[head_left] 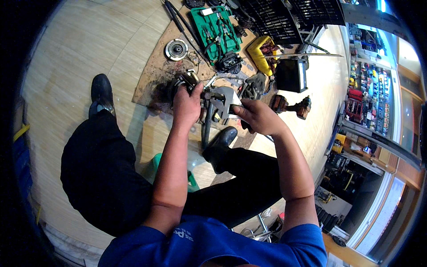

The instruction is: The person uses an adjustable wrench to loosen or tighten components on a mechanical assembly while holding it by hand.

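My left hand (187, 104) is closed round a dark metal part (191, 79) with a bright fitting at its top; its exact kind is unclear. On the right, my right hand (260, 116) pinches a grey-and-white sheet (230, 99) between thumb and fingers. The sheet bends against the end of a dark shaft (214, 95) that extends from beside my left hand. Below them, a dark bar (207, 122) slants down toward my right shoe. My fingers hide part of both held things.
Stained cardboard (151, 66) covers the floor. On it lie a round metal disc (176, 49), a green tool case (215, 31), a yellow container (263, 54) and dark gloves (255, 85). A black box (291, 74) and a cordless power tool (300, 108) stand to the right. Black crates (271, 20) are behind.
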{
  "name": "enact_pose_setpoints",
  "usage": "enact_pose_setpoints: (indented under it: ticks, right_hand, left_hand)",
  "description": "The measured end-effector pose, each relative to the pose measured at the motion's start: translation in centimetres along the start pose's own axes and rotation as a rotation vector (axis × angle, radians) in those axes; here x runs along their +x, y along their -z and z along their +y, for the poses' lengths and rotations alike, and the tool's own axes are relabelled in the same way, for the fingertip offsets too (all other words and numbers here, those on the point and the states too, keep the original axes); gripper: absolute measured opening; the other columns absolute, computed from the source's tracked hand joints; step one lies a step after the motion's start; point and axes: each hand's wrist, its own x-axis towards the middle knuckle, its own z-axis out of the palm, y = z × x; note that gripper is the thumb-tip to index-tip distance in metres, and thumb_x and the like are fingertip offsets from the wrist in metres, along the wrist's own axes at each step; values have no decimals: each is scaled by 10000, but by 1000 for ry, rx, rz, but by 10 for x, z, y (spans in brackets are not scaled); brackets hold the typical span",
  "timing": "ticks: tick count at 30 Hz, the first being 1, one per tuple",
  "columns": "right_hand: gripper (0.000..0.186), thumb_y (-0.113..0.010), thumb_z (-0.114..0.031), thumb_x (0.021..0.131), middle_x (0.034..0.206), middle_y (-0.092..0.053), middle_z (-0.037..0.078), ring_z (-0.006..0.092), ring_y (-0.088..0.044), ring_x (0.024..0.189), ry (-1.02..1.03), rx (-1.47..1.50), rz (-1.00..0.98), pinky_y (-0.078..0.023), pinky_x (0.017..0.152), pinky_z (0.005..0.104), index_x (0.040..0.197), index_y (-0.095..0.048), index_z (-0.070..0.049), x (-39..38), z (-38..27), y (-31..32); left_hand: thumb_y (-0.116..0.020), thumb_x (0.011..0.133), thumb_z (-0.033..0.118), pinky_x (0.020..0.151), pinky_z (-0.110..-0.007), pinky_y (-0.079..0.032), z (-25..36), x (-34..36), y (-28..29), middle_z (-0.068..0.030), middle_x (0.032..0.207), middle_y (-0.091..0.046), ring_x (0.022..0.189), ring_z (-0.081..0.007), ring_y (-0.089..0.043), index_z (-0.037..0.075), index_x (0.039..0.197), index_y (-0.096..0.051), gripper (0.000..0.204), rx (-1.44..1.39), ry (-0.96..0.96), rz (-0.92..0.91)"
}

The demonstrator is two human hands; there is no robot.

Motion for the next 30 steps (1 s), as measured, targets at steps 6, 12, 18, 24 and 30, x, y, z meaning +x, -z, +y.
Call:
enact_pose_setpoints:
  ticks: [6, 12, 18, 24, 30]
  right_hand:
    - [381, -536, -390, 1001, 641, -557, 4, 86, -526, 513, -50, 28, -65, -425, 453, 244, 939, -589, -18, 1, -10, 5]
    - [376, -545, -371, 997, 648, -575, 49, 133, -554, 547, 22, 4, -20, -431, 497, 293, 949, -606, -3, 3, -10, 0]
    - [401, -559, -373, 980, 688, -621, 169, 256, -626, 639, 38, -65, 8, -469, 611, 400, 942, -631, 19, 4, -12, 1]
    - [360, -539, -356, 1004, 618, -552, 3, 89, -505, 505, 57, -60, -9, -405, 469, 272, 953, -609, -7, 6, -9, 0]
    - [359, -546, -349, 1001, 613, -542, 4, 88, -491, 514, 85, -128, 6, -394, 476, 277, 931, -608, -2, 8, -13, 2]
  left_hand:
    - [-657, 912, 332, 839, -445, -475, 3, 1, 2, -262, 992, -666, 964, -421, -632, -58, 1043, -604, 415, 69, 71, -26]
    - [-658, 911, 327, 839, -449, -474, -5, 2, -1, -263, 987, -665, 969, -420, -633, -54, 1051, -602, 410, -21, 17, 4]
    - [-651, 917, 326, 834, -450, -478, 0, 1, 0, -266, 992, -665, 968, -424, -635, -53, 1068, -601, 411, 34, 32, 6]
    - [-644, 924, 322, 833, -451, -478, 1, 0, 0, -276, 990, -662, 968, -432, -632, -67, 1068, -594, 417, 20, 50, -12]
    - [-644, 924, 322, 835, -462, -473, 0, 0, 0, -280, 984, -661, 963, -440, -628, -67, 1055, -600, 412, 14, -2, 12]
